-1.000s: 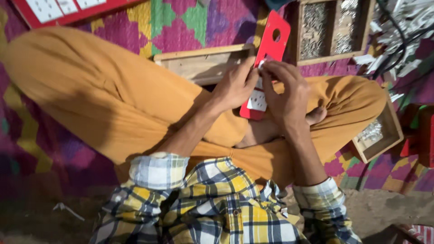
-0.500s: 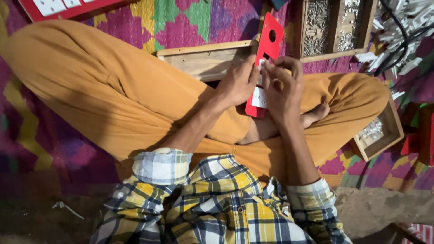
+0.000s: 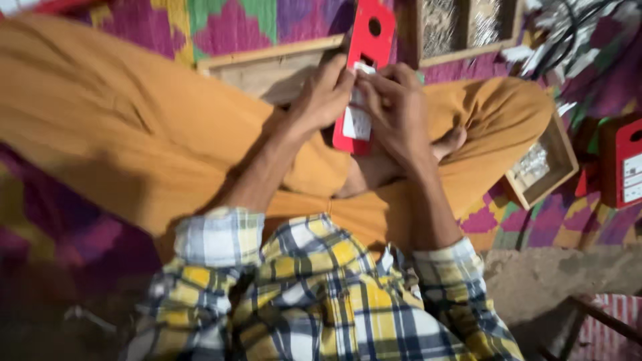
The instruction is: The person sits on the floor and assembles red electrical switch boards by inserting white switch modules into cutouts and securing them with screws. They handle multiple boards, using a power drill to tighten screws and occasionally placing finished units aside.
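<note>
I sit cross-legged in orange trousers and a yellow checked shirt. Both hands hold a flat red card (image 3: 366,40) with a round hole near its top and a white label at its middle, upright over my lap. My left hand (image 3: 322,97) grips its left edge. My right hand (image 3: 398,110) covers its right side, fingers pressed on the white label. The card's lower right part is hidden by my right hand.
An open wooden tray (image 3: 267,63) lies just beyond my knees. Wooden boxes of small metal parts sit at the top (image 3: 461,30) and by my right knee (image 3: 542,164). More red cards (image 3: 622,167) lie at the right on the patterned mat.
The card has turned from tilted to nearly upright and come closer, and my right hand's fingers have shifted onto its white label. The view has moved nearer.
</note>
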